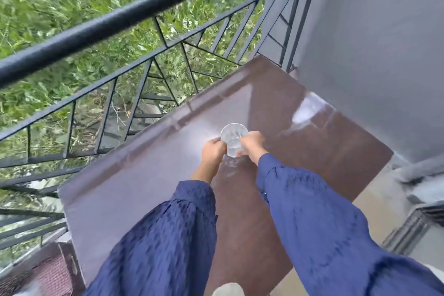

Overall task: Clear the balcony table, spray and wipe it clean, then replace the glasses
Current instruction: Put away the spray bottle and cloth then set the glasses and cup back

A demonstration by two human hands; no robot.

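Railing (134, 9) of black metal is running along the left, and the brown table (134, 175) is standing just beside it with a wet shine, so I judge it is already wiped. Near the table's middle, the left hand (213, 150) and the right hand (252, 143) are both closing around one clear glass (233, 138), probably to set it down upright; whether it is touching the top, I cannot tell.

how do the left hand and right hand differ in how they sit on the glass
The left hand sits at the side of the glass nearer the railing; the right hand sits at the side nearer the wall. The left forearm is bare below its pushed-back sleeve, while the right sleeve reaches almost to the wrist. Both hands close on the same clear glass over the brown table.
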